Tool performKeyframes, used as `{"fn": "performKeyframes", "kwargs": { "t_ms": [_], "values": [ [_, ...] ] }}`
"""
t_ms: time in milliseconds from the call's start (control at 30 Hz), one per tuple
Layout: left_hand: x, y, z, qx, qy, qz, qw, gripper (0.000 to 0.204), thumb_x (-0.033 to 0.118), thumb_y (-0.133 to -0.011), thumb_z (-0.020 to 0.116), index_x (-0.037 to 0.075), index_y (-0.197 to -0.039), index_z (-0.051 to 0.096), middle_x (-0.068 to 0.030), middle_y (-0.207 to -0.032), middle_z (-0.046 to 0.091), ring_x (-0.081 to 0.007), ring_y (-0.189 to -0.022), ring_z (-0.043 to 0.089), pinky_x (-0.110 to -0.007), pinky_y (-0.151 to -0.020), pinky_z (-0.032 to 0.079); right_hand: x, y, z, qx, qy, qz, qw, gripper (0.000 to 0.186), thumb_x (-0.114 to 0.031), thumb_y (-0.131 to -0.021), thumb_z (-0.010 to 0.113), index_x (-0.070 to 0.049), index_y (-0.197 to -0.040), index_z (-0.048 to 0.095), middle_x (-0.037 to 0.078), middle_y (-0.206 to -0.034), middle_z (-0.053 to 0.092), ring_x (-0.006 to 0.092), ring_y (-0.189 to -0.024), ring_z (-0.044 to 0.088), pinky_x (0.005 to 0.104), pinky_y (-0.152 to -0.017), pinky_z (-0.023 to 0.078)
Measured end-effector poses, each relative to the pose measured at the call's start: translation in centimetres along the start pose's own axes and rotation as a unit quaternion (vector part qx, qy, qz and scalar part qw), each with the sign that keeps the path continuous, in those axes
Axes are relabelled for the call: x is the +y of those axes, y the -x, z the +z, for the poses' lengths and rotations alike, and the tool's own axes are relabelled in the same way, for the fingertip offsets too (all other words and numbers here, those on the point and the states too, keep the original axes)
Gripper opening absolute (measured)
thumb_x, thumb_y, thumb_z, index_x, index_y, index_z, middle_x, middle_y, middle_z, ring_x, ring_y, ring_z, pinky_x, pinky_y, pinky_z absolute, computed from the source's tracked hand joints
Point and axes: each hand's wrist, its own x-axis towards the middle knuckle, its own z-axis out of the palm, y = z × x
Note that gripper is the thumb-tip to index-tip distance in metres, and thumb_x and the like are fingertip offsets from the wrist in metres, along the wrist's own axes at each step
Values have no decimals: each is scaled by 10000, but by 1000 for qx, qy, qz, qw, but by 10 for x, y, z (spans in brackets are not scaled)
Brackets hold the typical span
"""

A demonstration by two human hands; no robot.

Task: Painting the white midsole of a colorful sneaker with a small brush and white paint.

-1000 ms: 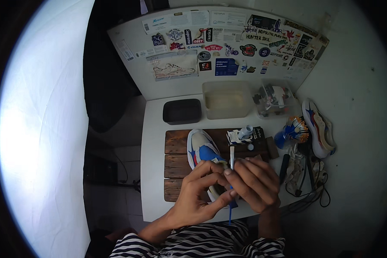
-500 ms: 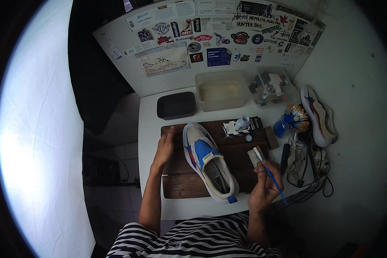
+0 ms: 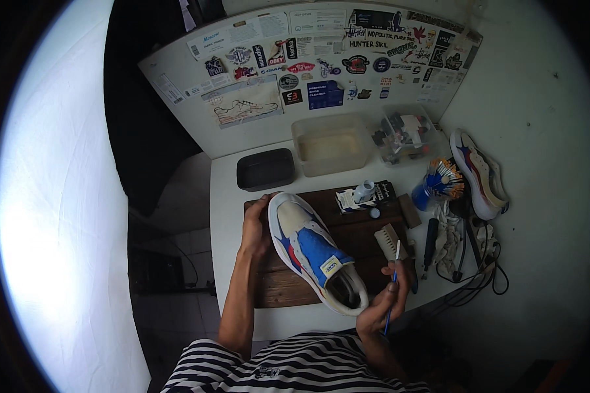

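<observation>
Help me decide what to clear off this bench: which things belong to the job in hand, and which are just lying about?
In the job:
shoe, left hand at its toe
blue-handled paintbrush, in the right hand
wooden board, beneath the shoe
open bottle, probably

Apparently lying about:
second shoe, far right
black tub
translucent tub
cup of brushes

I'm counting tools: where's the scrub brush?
In the head view, right of centre: the scrub brush lies between the nearer shoe and the black tool, beyond the right hand.
</observation>
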Motion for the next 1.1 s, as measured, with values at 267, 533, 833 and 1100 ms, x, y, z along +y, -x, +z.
{"fn": "performKeyframes", "kwargs": {
  "t_ms": [267,533,833,1100],
  "values": [
    [0,26,47,-147,211,2,966,472,416,-1070,431,65,-1376,511,-225,-1303,633,-321,-1172,635,-451,-1008,525,9,16,-21,13,-49,-1,999,448,-162,-1041,335,131,-1346,485,201,-1220,519,249,-1084,551,395,-955,449],
    [21,36,88,-274,203,38,939,489,406,-1041,420,52,-1377,459,-274,-1324,579,-404,-1212,600,-508,-1010,527,15,11,-35,77,-64,6,995,293,-179,-1016,393,33,-1206,461,174,-1162,503,223,-1018,537,387,-908,453],
    [18,24,98,-415,209,6,886,562,457,-1016,435,30,-1382,430,-277,-1336,529,-465,-1264,552,-556,-1019,513,-3,-64,-64,34,-98,5,995,142,-119,-1009,499,-21,-1111,487,121,-1010,569,177,-909,539,359,-849,457],
    [-7,5,88,-362,276,-102,885,618,592,-904,560,55,-1210,537,-202,-1173,551,-483,-1208,559,-602,-986,502,-1,-144,-20,-168,-121,53,977,175,43,-953,607,5,-1122,585,93,-1028,663,134,-928,642,266,-804,531]
  ]
}}
